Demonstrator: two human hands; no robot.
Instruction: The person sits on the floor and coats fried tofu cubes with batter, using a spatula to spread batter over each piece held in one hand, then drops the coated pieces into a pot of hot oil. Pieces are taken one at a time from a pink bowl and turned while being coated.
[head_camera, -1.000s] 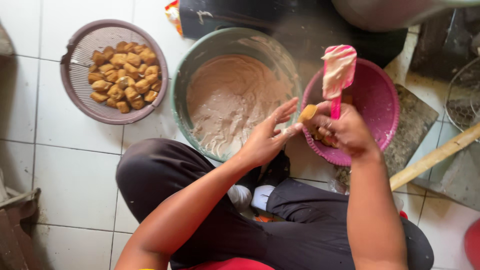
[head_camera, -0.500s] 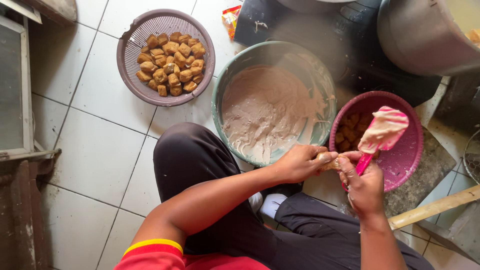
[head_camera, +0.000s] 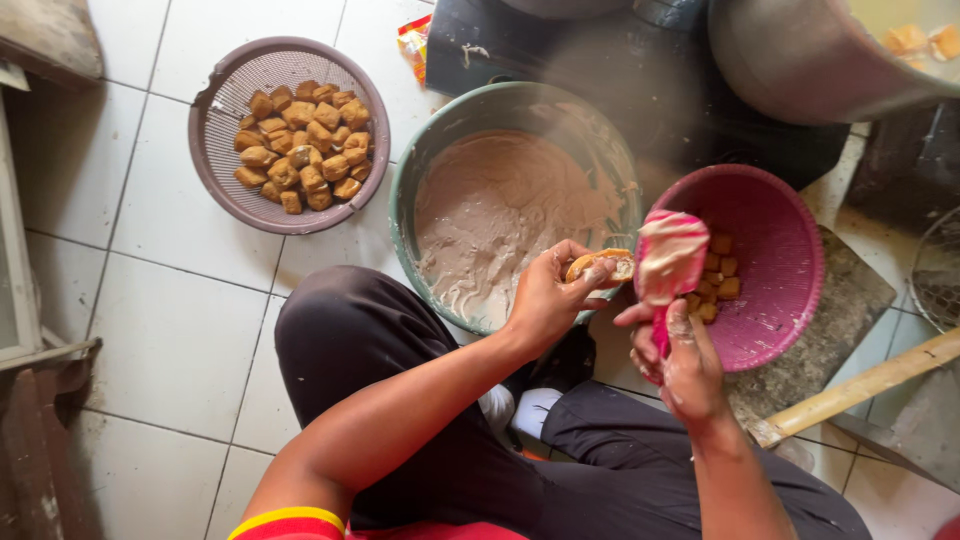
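Left hand (head_camera: 545, 295) pinches tofu piece (head_camera: 600, 266); right hand (head_camera: 680, 360) grips spatula (head_camera: 668, 262) alongside.

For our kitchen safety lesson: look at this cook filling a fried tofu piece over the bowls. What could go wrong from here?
1. The spatula in the right hand is loaded with paste; some may drip on the floor tiles.
2. The tofu piece sits only in the left hand fingertips; it might slip or tear.
3. The pot stands close by and could be knocked.

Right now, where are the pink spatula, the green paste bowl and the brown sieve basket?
pink batter-smeared spatula (head_camera: 670, 255), head view, blade.
round green paste bowl (head_camera: 420, 175), head view, left rim.
round brown sieve basket (head_camera: 215, 110), head view, bare wall.
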